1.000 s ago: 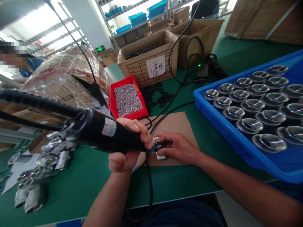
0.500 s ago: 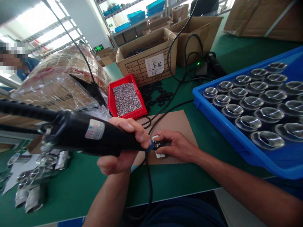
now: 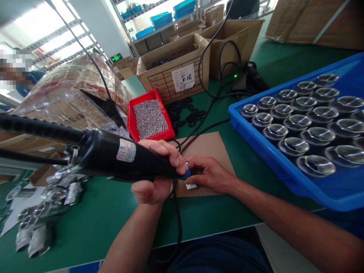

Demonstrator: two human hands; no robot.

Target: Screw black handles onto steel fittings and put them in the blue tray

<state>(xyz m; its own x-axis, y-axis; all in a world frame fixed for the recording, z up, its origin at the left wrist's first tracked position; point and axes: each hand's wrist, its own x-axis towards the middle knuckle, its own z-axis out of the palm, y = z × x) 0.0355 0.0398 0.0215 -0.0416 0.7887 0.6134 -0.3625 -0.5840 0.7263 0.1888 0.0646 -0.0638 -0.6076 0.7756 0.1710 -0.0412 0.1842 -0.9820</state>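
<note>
Clenched left hand (image 3: 155, 178) grips screwdriver (image 3: 119, 159); right hand (image 3: 210, 174) pinches small part (image 3: 191, 185) (mostly hidden).

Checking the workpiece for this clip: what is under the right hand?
The right hand presses down on a small white piece lying on a brown cardboard sheet. Only a white corner shows; fingers and the electric screwdriver tip cover the rest.

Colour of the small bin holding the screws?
Red bin, clearest in the head view, behind the left hand.
</note>
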